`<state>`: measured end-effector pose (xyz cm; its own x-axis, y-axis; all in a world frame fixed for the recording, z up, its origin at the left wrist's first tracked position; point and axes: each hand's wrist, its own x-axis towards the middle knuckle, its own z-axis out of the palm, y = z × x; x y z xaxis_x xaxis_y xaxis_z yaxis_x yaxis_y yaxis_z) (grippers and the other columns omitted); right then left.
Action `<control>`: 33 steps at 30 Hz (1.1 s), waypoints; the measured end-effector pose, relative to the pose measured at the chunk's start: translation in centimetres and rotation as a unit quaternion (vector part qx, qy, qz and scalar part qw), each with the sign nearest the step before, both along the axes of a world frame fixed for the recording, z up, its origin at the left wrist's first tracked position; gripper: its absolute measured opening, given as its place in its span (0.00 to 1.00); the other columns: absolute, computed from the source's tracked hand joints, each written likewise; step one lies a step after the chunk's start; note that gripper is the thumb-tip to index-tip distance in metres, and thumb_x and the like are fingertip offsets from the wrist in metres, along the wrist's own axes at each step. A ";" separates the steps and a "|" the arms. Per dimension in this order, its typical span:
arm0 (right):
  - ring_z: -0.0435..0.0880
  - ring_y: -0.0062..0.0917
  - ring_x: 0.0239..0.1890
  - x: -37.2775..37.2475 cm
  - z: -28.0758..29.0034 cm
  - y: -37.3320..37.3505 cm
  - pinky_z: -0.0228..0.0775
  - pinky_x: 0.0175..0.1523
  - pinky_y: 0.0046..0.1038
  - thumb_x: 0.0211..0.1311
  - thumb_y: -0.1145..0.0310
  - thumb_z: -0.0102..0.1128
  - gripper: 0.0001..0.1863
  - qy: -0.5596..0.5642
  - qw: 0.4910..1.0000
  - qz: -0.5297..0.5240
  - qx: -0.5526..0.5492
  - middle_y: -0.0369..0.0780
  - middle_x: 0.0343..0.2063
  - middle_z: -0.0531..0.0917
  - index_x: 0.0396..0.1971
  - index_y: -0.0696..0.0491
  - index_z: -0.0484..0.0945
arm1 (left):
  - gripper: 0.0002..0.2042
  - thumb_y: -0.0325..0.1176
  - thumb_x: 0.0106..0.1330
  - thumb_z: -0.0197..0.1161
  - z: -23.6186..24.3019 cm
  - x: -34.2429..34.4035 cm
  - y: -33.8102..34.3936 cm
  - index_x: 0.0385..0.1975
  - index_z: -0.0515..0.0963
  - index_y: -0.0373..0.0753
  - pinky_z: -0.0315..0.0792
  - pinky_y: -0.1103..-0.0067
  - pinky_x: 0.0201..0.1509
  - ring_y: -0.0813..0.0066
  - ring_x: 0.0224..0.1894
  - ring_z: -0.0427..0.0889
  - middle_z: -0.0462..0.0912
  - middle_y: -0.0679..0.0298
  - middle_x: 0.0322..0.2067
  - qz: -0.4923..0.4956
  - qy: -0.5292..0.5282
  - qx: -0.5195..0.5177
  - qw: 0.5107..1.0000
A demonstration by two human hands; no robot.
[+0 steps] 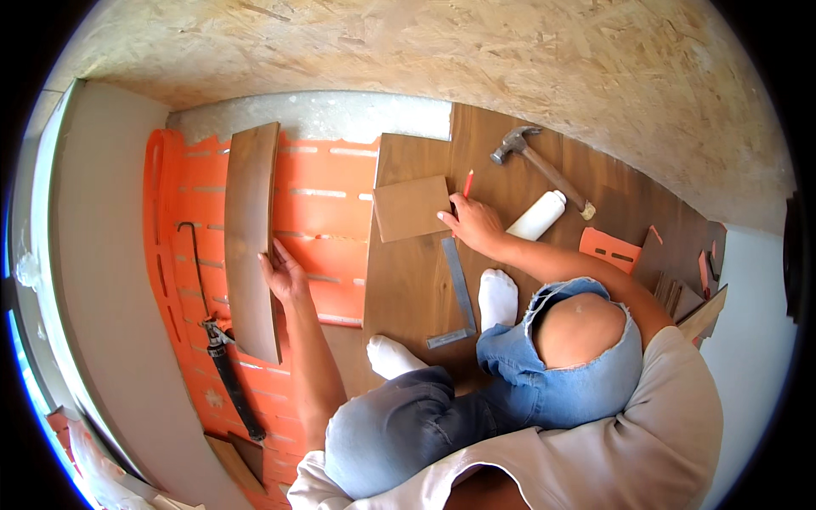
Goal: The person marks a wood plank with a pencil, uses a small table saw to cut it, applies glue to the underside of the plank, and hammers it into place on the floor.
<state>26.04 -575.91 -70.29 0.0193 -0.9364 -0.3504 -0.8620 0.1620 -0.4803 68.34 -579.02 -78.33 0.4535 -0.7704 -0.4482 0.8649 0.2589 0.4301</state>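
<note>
1. At nine o'clock from the middle of the view, a long brown plank [248, 229] stands lengthwise from twelve to six, over an orange slotted underlay [327, 217].
2. The left hand [287, 274] grasps this plank by its right-hand edge, thumb on the upper face and fingers at the side; that grip is closed on it.
3. Near the middle, toward twelve o'clock, a short brown board [410, 211] lies on the laid wood floor [412, 285].
4. The right hand [476, 225] is at that board's three o'clock edge, thumb touching it. A red pencil [469, 183] points to twelve just beyond the fingers; at this scale I cannot tell whether the right grip is clasping pencil or board.
5. At four o'clock, near the white-socked feet [498, 297], lies a grey metal square [459, 285].
6. Between two and three, a white bottle [540, 214] lies beside the right forearm.
7. At two o'clock lies a hammer [551, 172], handle running toward four.
8. At three lies an orange slotted scrap [609, 248].
9. At eight, a dark caulking gun [228, 378] rests on the underlay.
</note>
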 end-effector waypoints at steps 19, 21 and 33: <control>0.68 0.40 0.68 -13.2 5.8 5.7 0.55 0.73 0.45 0.54 0.70 0.66 0.30 0.170 0.953 0.251 -0.009 0.43 0.59 0.76 0.61 0.52 0.75 | 0.23 0.43 0.77 0.59 2.3 -3.0 0.4 0.56 0.73 0.25 0.82 0.78 0.48 0.65 0.47 0.85 0.83 0.51 0.47 -0.231 -0.199 0.213 0.928; 0.70 0.40 0.66 -15.2 6.4 7.1 0.56 0.72 0.46 0.53 0.72 0.66 0.31 0.238 0.923 0.299 -0.042 0.43 0.57 0.77 0.61 0.53 0.75 | 0.20 0.42 0.77 0.59 2.7 -4.3 -0.2 0.51 0.76 0.27 0.77 0.81 0.39 0.73 0.36 0.82 0.82 0.57 0.37 -0.304 -0.340 0.198 0.868; 0.78 0.39 0.56 -11.6 11.1 -1.1 0.73 0.62 0.41 0.46 0.69 0.76 0.35 0.014 0.999 0.040 -0.018 0.43 0.53 0.79 0.57 0.56 0.74 | 0.07 0.32 0.74 0.60 0.3 -5.2 -5.5 0.39 0.83 0.36 0.78 0.70 0.37 0.61 0.35 0.83 0.84 0.61 0.33 -0.211 -0.894 0.057 0.391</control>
